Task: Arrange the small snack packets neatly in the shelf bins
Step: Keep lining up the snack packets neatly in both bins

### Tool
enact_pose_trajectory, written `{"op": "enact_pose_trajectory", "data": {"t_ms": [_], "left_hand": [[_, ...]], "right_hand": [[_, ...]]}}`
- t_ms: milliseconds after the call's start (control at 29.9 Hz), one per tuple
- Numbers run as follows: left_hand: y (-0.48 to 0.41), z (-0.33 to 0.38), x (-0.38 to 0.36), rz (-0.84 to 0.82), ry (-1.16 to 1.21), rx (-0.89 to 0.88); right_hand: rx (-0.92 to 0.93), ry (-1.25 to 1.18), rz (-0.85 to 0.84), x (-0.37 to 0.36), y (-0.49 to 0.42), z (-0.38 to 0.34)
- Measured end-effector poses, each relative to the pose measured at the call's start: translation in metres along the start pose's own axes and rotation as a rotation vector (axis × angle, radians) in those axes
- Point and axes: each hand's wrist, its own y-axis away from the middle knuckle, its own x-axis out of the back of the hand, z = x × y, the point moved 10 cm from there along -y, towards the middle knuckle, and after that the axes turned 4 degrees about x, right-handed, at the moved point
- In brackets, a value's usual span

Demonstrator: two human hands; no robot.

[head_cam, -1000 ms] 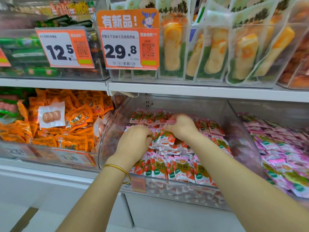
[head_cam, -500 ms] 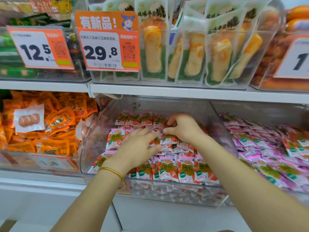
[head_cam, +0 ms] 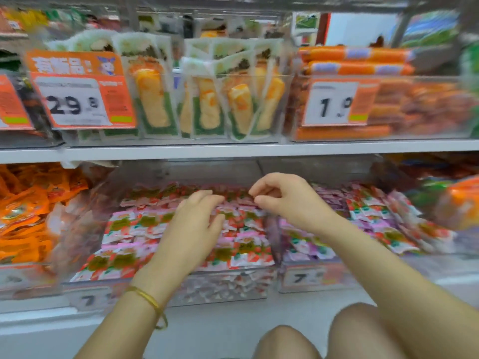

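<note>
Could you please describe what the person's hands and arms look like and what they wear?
The left hand and right hand are bare, ungloved; no sleeves show on either forearm. A thin gold bangle circles the left wrist; the right wrist carries nothing visible. Blur hides any rings.

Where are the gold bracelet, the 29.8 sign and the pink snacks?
Thin gold bracelet (head_cam: pixel 145 296): head view, band on wrist.
Orange 29.8 price sign (head_cam: pixel 74 102): head view, white panel.
Small pink-red snack packets (head_cam: pixel 248 257): head view, front packet.

The left hand (head_cam: pixel 197 229) rests on pink snack packets (head_cam: pixel 243 246) in a clear bin (head_cam: pixel 223 287). The right hand (head_cam: pixel 287 200) hovers, fingers loosely curled.
</note>
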Motion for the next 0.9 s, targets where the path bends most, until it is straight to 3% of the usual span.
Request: {"op": "enact_pose_trajectory", "data": {"t_ms": [234, 501, 601, 768, 902], "left_hand": [[-0.007, 0.167, -0.053, -0.051, 0.291, -0.249], [-0.057, 0.218, -0.127, -0.112, 0.330, -0.156], [-0.079, 0.214, -0.137, -0.083, 0.345, -0.090], [-0.082, 0.200, -0.155, -0.074, 0.389, -0.038], [-0.077, 0.188, -0.159, -0.089, 0.418, -0.021]], "right_hand": [[-0.238, 0.023, 0.200, 0.098, 0.089, 0.105], [-0.403, 0.368, 0.399, 0.184, 0.108, 0.191], [-0.389, 0.514, 0.331, 0.187, 0.074, 0.208], [-0.529, 0.717, 0.020, 0.162, 0.025, 0.263], [-0.491, 0.885, -0.017, 0.148, 0.018, 0.271]]}}
